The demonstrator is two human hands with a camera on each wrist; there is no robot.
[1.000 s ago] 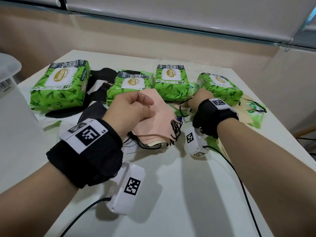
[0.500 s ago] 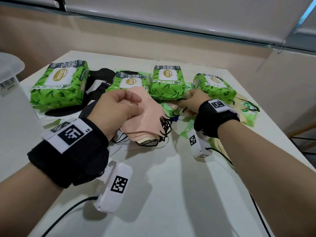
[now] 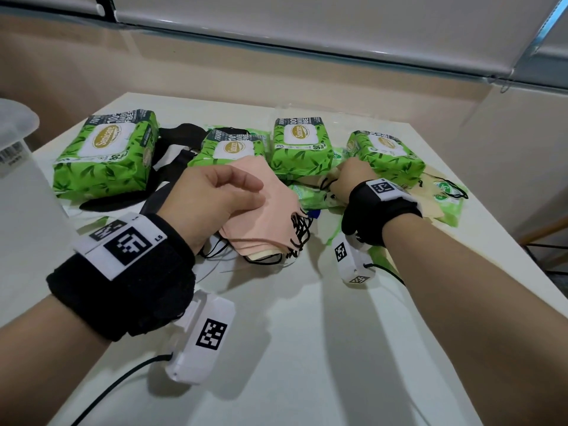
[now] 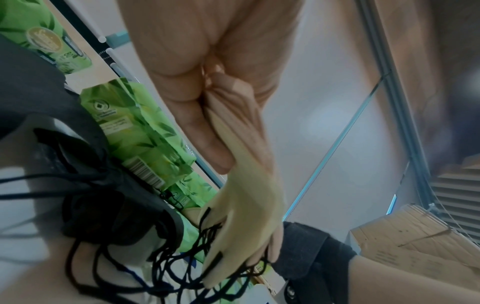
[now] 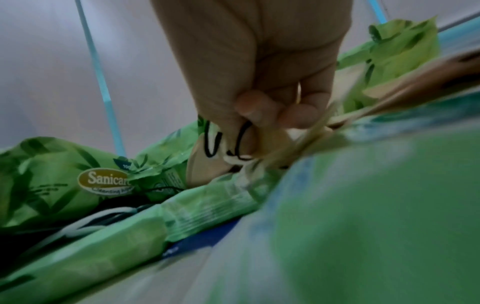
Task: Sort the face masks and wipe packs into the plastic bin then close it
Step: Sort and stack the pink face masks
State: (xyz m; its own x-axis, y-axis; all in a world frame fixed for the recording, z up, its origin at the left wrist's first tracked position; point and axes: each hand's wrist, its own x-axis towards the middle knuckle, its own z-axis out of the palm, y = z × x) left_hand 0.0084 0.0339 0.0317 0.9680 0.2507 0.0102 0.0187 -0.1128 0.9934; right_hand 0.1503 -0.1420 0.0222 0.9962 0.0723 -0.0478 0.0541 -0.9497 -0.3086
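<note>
While the left hand (image 3: 212,201) still pinches the pink masks (image 3: 264,216), right hand (image 3: 353,176) still gripping a cream mask (image 5: 259,144), barely shifted.

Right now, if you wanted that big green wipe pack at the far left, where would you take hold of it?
Probably from above, across its narrow width. The big wipe pack lies flat, label up, its left side clear; black masks crowd its right side, so a free hand should come from the left.
</note>
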